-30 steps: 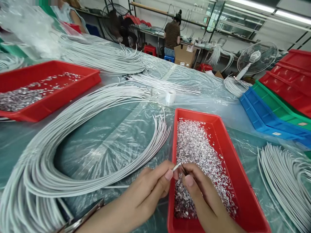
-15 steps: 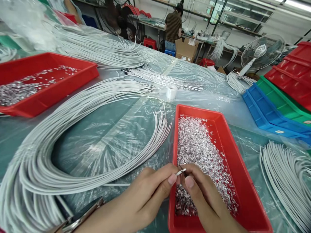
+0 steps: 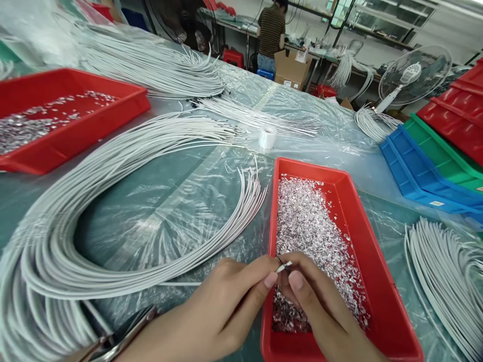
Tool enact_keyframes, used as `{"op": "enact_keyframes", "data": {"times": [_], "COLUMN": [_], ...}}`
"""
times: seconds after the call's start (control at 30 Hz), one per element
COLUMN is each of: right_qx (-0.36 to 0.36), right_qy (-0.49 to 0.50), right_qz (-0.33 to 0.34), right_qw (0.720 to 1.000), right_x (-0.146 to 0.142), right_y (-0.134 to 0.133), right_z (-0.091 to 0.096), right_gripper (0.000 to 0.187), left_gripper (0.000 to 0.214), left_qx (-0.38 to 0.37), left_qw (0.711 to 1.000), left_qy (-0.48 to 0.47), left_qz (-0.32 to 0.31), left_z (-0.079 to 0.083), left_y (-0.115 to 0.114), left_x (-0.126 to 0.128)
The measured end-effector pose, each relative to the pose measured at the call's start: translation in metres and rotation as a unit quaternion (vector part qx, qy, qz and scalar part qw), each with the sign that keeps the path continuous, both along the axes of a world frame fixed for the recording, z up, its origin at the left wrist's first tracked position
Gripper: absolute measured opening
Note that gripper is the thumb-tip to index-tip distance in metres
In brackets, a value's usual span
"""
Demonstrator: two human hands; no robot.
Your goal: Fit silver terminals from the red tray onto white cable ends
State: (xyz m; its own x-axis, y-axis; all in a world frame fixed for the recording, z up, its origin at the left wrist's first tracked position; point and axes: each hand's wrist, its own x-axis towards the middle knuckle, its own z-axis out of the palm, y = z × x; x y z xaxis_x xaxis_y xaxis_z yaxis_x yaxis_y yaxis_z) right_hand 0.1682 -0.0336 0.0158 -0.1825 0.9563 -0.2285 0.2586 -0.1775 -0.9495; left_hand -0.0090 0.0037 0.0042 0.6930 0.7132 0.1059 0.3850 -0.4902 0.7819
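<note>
Far left, red tray point(image 3: 94, 125) with scattered silver pieces point(image 3: 22, 129). Next, large curved cable bundle point(image 3: 49, 216) on plastic-covered table point(image 3: 132, 206). Left hand point(image 3: 234, 296) pinches white cable end point(image 3: 284, 267) between thumb and finger, above near part of second red tray point(image 3: 388, 301). Right hand point(image 3: 320, 296) close to cable tip, fingers bent; whether they grip something, cannot tell. Far right, another cable bundle point(image 3: 445, 276).

I see stacked plastic bins point(image 3: 433, 151) at right, a fan point(image 3: 410, 74) beyond them. Further back, I spot a person point(image 3: 271, 31) beside an open cardboard box point(image 3: 290, 71).
</note>
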Motion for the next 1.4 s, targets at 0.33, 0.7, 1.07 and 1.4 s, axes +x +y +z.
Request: {"op": "enact_keyframes", "data": {"times": [0.33,0.7,1.07,1.4], "right_qx": [0.037,-0.003,0.048,0.231], "right_qy": [0.072,0.104,0.052,-0.107], "right_qz": [-0.004,-0.069,-0.095,-0.018], "right_qw": [0.997,0.992,0.993,0.967], "right_x": [-0.004,-0.008,0.003,0.013], "right_y": [0.0,-0.005,-0.006,0.002], "right_z": [-0.005,-0.015,-0.017,-0.002], "right_gripper": [0.02,0.032,0.02,0.028], "left_gripper": [0.019,0.02,0.026,0.034], "left_qx": [0.088,0.013,-0.087,-0.203], "left_qw": [0.996,1.0,0.995,0.976], "left_qy": [-0.022,-0.025,-0.038,-0.063], "left_qz": [0.001,0.001,0.017,-0.038], "left_z": [-0.008,-0.008,-0.01,0.004], "left_y": [-0.001,-0.002,-0.008,0.005], "left_x": [0.003,-0.001,-0.006,0.0]}}
